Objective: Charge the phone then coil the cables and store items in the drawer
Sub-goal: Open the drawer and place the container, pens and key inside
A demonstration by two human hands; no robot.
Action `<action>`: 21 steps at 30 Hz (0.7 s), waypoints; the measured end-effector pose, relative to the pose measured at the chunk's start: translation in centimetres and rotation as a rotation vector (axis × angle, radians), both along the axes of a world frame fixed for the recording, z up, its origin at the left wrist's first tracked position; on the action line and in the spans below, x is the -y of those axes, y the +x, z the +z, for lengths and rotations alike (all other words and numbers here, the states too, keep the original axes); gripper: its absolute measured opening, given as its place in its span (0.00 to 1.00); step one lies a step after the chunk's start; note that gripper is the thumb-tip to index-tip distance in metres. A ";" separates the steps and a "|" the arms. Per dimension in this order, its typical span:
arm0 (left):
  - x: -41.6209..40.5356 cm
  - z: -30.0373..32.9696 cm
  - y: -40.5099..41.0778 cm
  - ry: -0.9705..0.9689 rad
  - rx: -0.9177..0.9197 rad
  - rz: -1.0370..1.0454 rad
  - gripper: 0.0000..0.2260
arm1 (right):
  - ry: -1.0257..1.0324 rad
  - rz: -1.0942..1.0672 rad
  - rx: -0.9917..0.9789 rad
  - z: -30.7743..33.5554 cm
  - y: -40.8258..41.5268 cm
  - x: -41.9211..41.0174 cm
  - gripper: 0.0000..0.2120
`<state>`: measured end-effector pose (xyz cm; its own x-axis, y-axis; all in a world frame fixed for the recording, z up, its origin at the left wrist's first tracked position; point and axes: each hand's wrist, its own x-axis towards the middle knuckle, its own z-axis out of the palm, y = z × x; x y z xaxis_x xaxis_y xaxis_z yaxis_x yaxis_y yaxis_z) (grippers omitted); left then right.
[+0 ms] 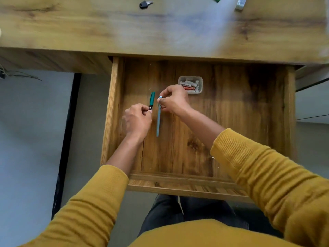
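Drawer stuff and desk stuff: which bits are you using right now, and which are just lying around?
Part of the job:
- open wooden drawer
- green-and-black pen, held by the left hand
- long light-blue pen, held by the right hand

Just lying about:
- small clear plastic tray of batteries in the drawer
- black-headed key on the wooden desk top

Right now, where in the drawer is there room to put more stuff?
The drawer floor is bare on the right, past the battery tray, and at the front near the arms. It is crowded left of middle, where the left hand holds a green marker and the right hand a blue pen.
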<state>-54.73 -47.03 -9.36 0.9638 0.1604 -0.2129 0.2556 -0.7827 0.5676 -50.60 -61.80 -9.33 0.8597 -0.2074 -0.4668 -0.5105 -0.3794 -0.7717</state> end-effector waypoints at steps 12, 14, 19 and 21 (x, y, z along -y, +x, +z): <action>0.9 -1.9 -0.6 0.125 -0.022 0.025 0.08 | -0.249 0.075 0.044 -2.5 -0.1 -1.0 0.07; 0.7 -2.0 -0.5 0.128 -0.022 0.036 0.08 | -0.281 0.092 0.049 -2.9 -0.2 -1.1 0.09; 0.4 -1.8 -0.7 0.122 -0.039 0.050 0.09 | -0.297 0.091 0.067 -3.1 -0.3 -1.1 0.09; 0.4 -1.7 -0.8 0.115 -0.043 0.049 0.10 | -0.288 0.068 0.062 -3.0 0.0 -1.2 0.09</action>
